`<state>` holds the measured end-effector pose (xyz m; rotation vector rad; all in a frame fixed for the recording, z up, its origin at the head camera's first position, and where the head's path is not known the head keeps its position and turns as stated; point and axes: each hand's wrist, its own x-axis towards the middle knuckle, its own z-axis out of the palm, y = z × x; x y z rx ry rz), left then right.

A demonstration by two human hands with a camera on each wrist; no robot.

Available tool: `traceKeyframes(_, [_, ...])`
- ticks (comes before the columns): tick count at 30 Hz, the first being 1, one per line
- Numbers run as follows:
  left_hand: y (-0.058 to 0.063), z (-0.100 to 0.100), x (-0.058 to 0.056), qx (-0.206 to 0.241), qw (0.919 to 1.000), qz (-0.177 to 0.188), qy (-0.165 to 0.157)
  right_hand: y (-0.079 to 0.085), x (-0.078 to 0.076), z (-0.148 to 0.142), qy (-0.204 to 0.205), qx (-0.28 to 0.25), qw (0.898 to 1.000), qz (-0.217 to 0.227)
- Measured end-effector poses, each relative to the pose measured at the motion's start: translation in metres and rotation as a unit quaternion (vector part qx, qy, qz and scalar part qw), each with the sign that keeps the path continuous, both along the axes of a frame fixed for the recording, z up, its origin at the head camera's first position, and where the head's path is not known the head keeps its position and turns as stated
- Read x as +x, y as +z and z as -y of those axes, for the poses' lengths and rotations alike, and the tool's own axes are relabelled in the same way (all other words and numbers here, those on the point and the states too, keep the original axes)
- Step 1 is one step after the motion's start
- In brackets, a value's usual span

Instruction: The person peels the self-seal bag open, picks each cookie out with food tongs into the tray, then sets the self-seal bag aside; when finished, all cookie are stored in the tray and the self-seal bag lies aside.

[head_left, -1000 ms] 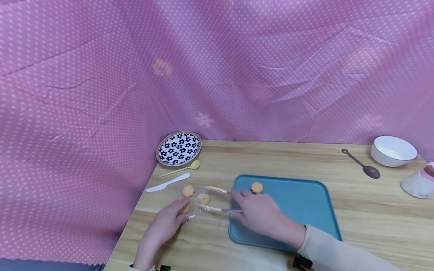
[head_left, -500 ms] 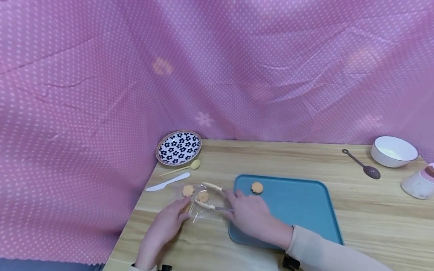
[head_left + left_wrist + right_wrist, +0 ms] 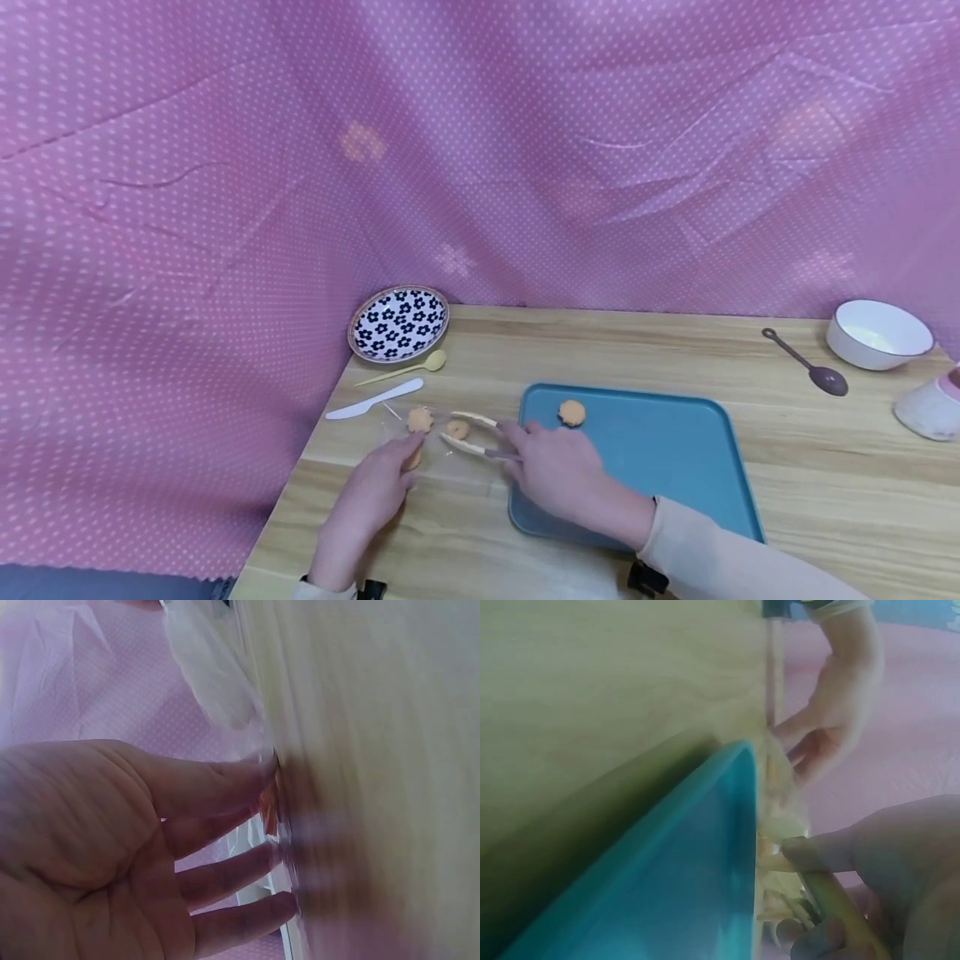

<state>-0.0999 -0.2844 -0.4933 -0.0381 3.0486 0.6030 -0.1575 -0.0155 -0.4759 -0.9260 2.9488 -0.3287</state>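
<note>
My right hand (image 3: 558, 471) grips a pair of tongs (image 3: 468, 447) with pale tips and grey-brown arms, reaching left past the tray edge. Between the tong tips lies a round cookie (image 3: 457, 430); whether the tips touch it, I cannot tell. My left hand (image 3: 372, 487) holds a clear plastic wrapper (image 3: 450, 468) against the table, thumb and forefinger around a cookie (image 3: 414, 458) inside, partly hidden. Another scalloped cookie (image 3: 420, 419) lies just beyond those fingertips. In the left wrist view the thumb (image 3: 217, 784) and fingers come down onto the film at the tabletop.
A blue tray (image 3: 660, 467) bearing one cookie (image 3: 572, 412) sits under my right forearm. At back left are a flower-patterned dish (image 3: 399, 325), a yellow spoon (image 3: 435, 361) and a white knife (image 3: 375, 398). A brown spoon (image 3: 828, 381), white bowl (image 3: 879, 336) and white jar (image 3: 928, 410) stand right.
The tongs have moved left with my right hand, off the tray's side and to either side of the cookie. The plastic wrapper has shifted slightly; my left hand stays in about the same place.
</note>
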Motion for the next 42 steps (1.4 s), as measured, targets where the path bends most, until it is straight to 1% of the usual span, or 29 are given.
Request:
traceKeyframes(2, [0.0,-0.001,-0.001,-0.003,1.0,0.0,0.002,0.001,0.0,-0.004,-0.001,0.007,1.0,-0.005])
traceKeyframes(8, [0.0,-0.002,-0.001,0.002,0.9999,0.006,0.01,0.001,-0.002,-0.02,-0.004,0.021,0.999,-0.048])
traceKeyframes(12, [-0.001,-0.001,-0.001,0.008,0.9998,0.014,0.012,-0.001,-0.003,-0.031,-0.012,0.022,0.998,-0.054])
traceKeyframes(16, [-0.001,-0.001,-0.002,0.01,0.9997,0.019,0.013,-0.004,-0.004,-0.039,-0.009,0.015,0.998,-0.062])
traceKeyframes(19, [-0.001,-0.001,-0.003,0.011,0.9997,0.017,0.012,-0.005,-0.005,-0.044,-0.01,0.012,0.998,-0.059])
traceKeyframes(24, [0.001,-0.002,-0.005,0.017,0.9997,0.015,0.008,-0.005,-0.004,-0.055,-0.029,0.016,0.999,-0.034])
traceKeyframes(27, [0.003,-0.002,-0.006,0.012,0.9998,0.013,0.007,-0.004,-0.004,-0.059,-0.037,0.02,0.999,-0.034])
traceKeyframes(32, [0.004,0.001,-0.006,0.005,0.9999,0.014,0.008,-0.002,-0.004,-0.059,-0.032,0.02,0.999,-0.04])
traceKeyframes(36, [0.003,0.002,-0.005,0.011,0.9997,0.021,0.009,-0.001,-0.003,-0.058,-0.027,0.02,0.999,-0.04])
traceKeyframes(42, [0.002,0.001,-0.002,0.015,0.9996,0.023,0.012,0.007,-0.003,-0.06,-0.014,0.026,0.998,-0.052])
